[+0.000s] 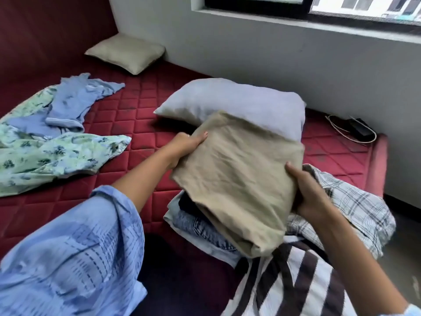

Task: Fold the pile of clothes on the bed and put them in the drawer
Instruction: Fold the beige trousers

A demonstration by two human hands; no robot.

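A folded khaki garment [237, 176] is held just above a stack of folded clothes [200, 226] on the red quilted bed [136, 115]. My left hand [184, 147] grips its left edge, thumb on top. My right hand [307, 190] grips its right edge. Denim and a dark piece show in the stack beneath. A plaid shirt [355, 206] lies to the right of the stack and a black-and-white striped cloth [296, 277] in front. Unfolded blue garments [75, 103] and a green floral cloth [45, 156] lie spread at the left.
A grey pillow [239, 103] sits just behind the khaki garment. A beige cushion [127, 53] lies at the head of the bed by the wall. A black charger with a white cable [357, 131] rests at the bed's right edge under the window.
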